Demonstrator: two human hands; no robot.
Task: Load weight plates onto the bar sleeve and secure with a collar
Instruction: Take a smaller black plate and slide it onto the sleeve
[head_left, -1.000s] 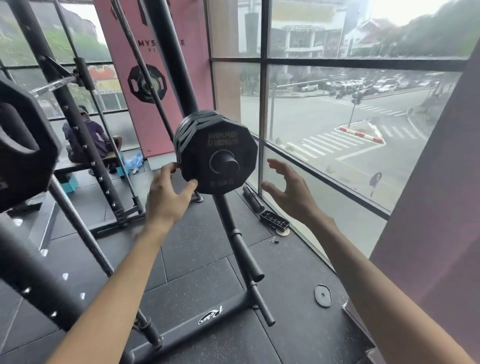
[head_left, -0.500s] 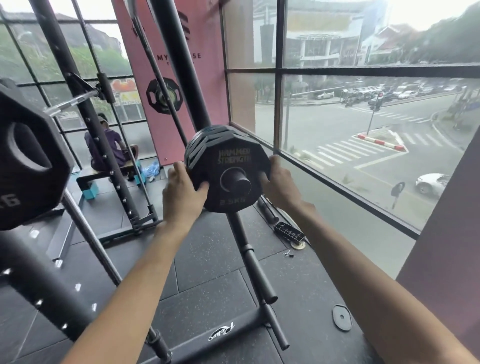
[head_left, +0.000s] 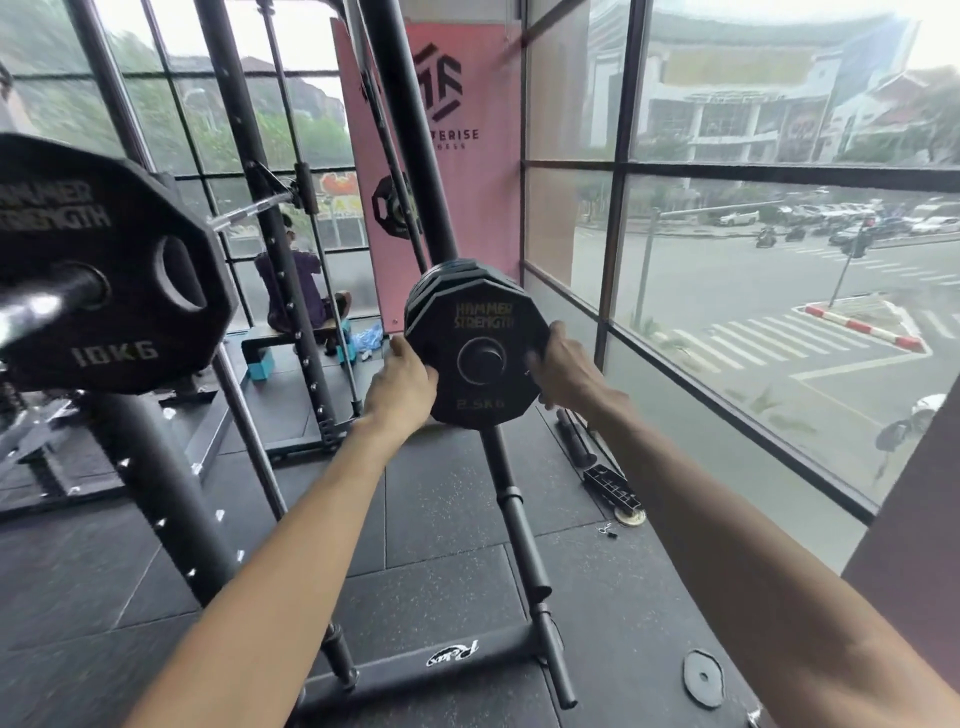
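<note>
grip: my left hand (head_left: 400, 382) + right hand (head_left: 563, 371) clamp black twelve-sided 2.5KG rubber plate (head_left: 478, 358) by opposite rims | handling: rigid, light (probably grippy)

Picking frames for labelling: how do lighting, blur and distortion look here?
Head view: daylight from the big windows backlights the scene; the black 2.5 kg plate both hands hold reads slightly soft; the black 10 kg plate at left edge looks stretched; window frames bow from the wide lens.

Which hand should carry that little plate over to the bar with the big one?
Probably the left hand: it grips the 2.5 kg plate's left edge, the side where the bar's 10 kg plate sits. The right hand holds the far edge.
</note>
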